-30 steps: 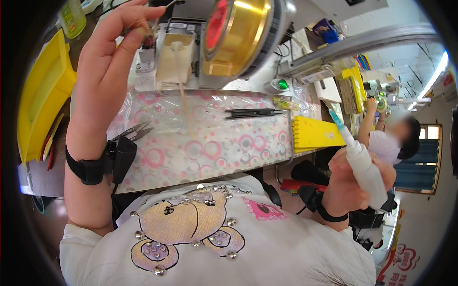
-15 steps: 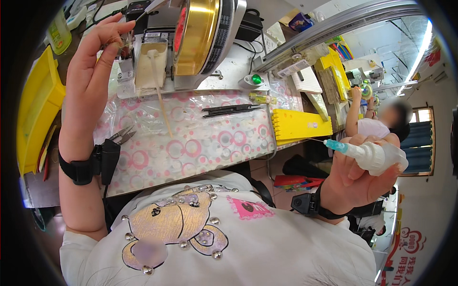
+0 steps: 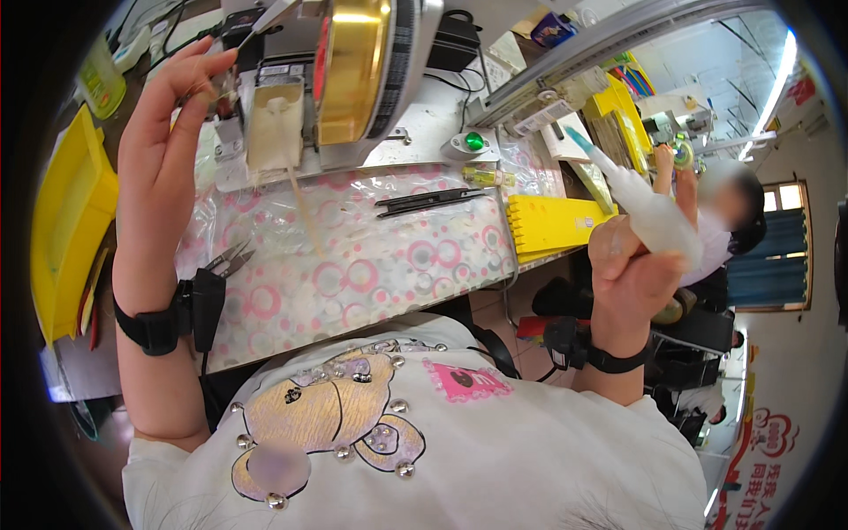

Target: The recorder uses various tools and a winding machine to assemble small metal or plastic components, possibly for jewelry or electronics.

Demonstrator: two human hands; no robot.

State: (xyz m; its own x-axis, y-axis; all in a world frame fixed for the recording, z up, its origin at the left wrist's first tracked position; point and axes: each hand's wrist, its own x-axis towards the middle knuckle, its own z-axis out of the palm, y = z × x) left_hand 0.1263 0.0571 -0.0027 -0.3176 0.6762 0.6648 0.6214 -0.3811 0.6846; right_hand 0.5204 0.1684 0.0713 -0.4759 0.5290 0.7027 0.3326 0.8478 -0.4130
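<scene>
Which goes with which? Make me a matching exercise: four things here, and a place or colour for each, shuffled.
Things:
1. squeeze bottle
2. black tweezers
3. domed button
4. angular tray at the far left

Places and colours:
A. green
B. lying on the circle-patterned table cover
C. yellow
D. in the right hand

Pairs: 1-D, 2-B, 3-A, 4-C
</scene>
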